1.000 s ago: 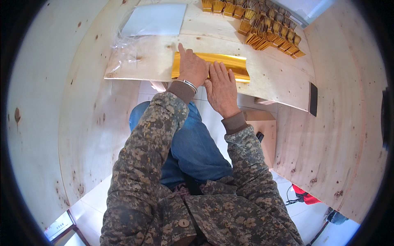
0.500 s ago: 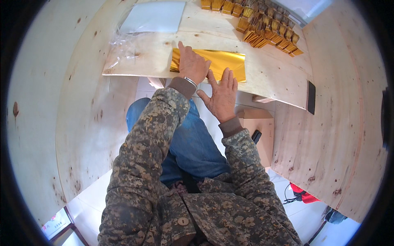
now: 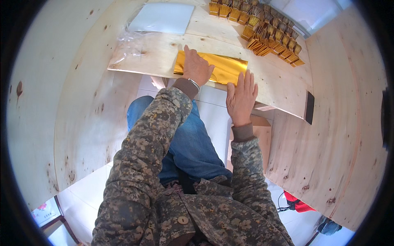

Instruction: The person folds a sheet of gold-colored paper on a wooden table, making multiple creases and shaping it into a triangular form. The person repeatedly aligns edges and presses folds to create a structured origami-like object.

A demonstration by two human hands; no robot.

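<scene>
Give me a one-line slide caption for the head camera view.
Left hand pressing flat on a gold foil sheet on a plywood table, right hand at its near edge.

Sat at the near edge of the surface [image 3: 139, 61], knees under it. Laid the foil sheet [image 3: 223, 67] flat on the surface, close to that near edge. Pressed the left hand [image 3: 198, 67] flat on the left half of the sheet. Held the right hand [image 3: 241, 97] at the sheet's near right corner, fingertips at its edge, palm over the surface's edge. Stacked the folded foil pieces [image 3: 262, 33] in rows behind the sheet, toward the far right. Left the pack of sheets in a plastic bag [image 3: 162, 18] behind and to the left, well apart from both hands. Kept the phone [image 3: 309, 107] at the right end of the surface, right of the right hand.
</scene>
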